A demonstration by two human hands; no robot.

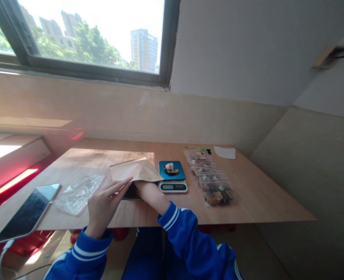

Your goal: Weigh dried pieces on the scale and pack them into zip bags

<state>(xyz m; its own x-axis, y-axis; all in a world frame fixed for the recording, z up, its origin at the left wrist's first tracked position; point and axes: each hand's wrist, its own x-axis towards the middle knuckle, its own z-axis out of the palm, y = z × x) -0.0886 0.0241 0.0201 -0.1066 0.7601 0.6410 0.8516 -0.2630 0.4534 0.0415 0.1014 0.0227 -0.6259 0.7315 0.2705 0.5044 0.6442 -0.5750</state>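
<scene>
In the head view a brown paper bag (135, 170) lies on the table with its mouth towards me. My left hand (109, 200) pinches the bag's edge between thumb and fingers, lifting the mouth. My right hand (151, 194) reaches inside the bag, so its fingers and anything in them are hidden. Just right of the bag stands a small digital scale (174, 187) with a blue plate. A few dried pieces (171, 168), pale and brown like sliced mushroom, rest on that plate. The display is too small to read.
Several zip bags (217, 190) of dark and brown dried pieces overlap in a row right of the scale. Behind them lies a white paper (225, 152). Clear plastic bags (80, 192) and a tablet or phone (28, 212) with a cable (2, 252) lie left.
</scene>
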